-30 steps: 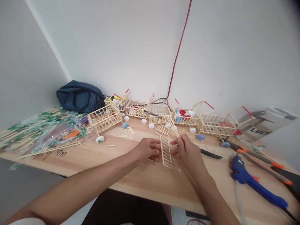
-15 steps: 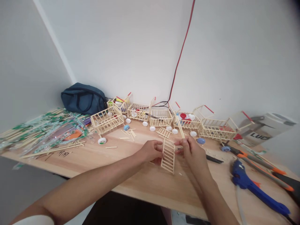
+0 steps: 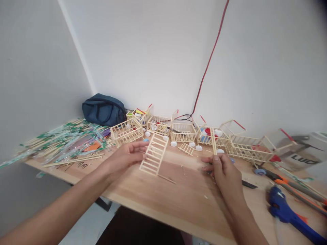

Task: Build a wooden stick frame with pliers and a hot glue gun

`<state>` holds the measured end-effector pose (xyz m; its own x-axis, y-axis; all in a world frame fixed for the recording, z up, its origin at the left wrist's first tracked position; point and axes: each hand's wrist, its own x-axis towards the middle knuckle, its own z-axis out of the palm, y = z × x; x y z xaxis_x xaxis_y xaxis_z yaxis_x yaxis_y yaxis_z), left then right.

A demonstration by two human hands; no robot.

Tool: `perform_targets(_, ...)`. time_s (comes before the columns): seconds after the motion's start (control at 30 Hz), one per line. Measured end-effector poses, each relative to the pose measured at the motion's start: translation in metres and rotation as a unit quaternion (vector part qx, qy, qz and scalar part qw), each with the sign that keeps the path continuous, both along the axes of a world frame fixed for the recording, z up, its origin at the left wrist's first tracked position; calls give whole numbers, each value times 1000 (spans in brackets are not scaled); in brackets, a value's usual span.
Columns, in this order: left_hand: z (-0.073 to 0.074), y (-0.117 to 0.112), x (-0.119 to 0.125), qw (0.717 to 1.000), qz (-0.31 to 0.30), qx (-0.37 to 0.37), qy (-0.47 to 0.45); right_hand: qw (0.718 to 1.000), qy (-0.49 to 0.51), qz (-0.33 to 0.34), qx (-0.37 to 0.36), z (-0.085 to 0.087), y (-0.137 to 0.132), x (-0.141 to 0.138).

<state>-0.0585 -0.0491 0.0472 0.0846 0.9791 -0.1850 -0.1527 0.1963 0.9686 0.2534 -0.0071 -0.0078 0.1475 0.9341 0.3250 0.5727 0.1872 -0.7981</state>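
Observation:
My left hand (image 3: 129,157) pinches the left edge of a ladder-like panel (image 3: 154,154) made of thin wooden sticks, tilted above the table. In my right hand (image 3: 226,172) are thin wooden sticks (image 3: 213,139), held upright between thumb and fingers; their exact number is hard to tell. A single stick (image 3: 167,179) lies on the table just below the panel. Between the hands and the back row rests a smaller slatted panel (image 3: 187,149). Behind it stand several small stick-built carts (image 3: 183,132) with white round wheels and red-tipped handles.
A blue pouch (image 3: 103,110) sits at the back left, beside a heap of plastic-wrapped sticks (image 3: 68,139). On the right lie a blue glue gun (image 3: 286,207), orange-handled pliers (image 3: 293,187) and a dark blade-like tool (image 3: 249,184). A red and black cable (image 3: 209,63) hangs down the wall.
My hands have moved apart. The left carries the slatted panel leftward, while the right keeps its sticks farther right. A loose stick on the table shows more fully. The camera view has shifted slightly.

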Motion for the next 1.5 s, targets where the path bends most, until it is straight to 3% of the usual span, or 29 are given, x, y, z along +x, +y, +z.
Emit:
perform_targets(0.2, 33, 1, -69, 986, 135, 97, -9, 999, -31, -3, -8, 2, -2, -6)
perform_targets(0.37, 33, 25, -109, 975, 203, 84, -1, 999, -45, -8, -15, 2, -2, -9)
perform_targets(0.57, 18, 47, -117, 974, 220, 47, 12, 997, -76, -4, -18, -1, 0, -7)
perform_targets(0.7, 15, 52, -120, 973, 218, 61, 39, 994, -106, -6, -9, -4, 2, -4)
perform_targets(0.97, 17, 53, -119, 935, 245, 72, 247, 991, -128, -5, -33, -9, 7, 2)
perform_targets(1.2, 17, 57, -120, 921, 231, 114, 290, 993, -117, -6, -33, -5, 4, -3)
perform_targets(1.33, 15, 45, -121, 870, 251, 146, 398, 992, -117, -4, -41, -7, 5, -1)
perform_targets(1.43, 6, 23, -108, 775, 298, 248, 498, 993, -116, 0, -36, -8, 4, -2)
perform_targets(1.5, -5, 8, -94, 727, 284, 315, 539, 993, -115, 4, -23, -8, 3, -3)
